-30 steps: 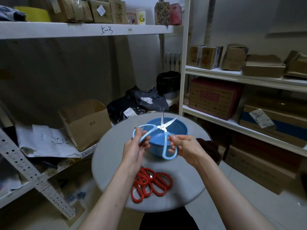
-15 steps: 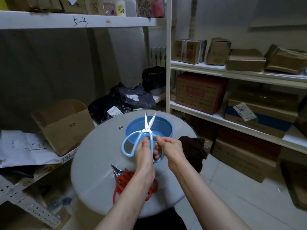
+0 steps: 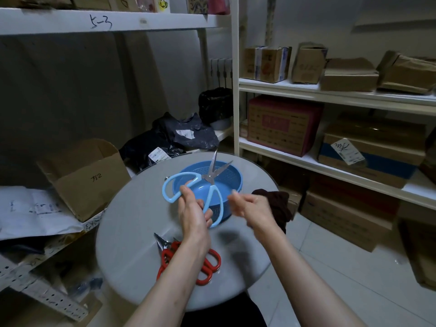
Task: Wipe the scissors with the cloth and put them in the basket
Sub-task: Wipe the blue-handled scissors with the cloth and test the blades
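fingers [image 3: 205,218] of the left hand [image 3: 192,215] curl round the handles of the pale blue scissors [image 3: 210,180]. the blades are parted and point up and away, above the blue basket [image 3: 236,173]. the right hand [image 3: 252,206], blurred, hangs just beside the scissors with fingers loosely bent, holding nothing. the basket stands on a round grey table [image 3: 132,232]. a dark cloth [image 3: 276,199] lies at the table's right edge, and red scissors [image 3: 212,263] lie near its front edge, partly under the left forearm. white shelves [image 3: 330,93] with cardboard boxes [image 3: 266,64] stand to the right. an open box [image 3: 87,178] and black bags [image 3: 188,135] sit behind the table.
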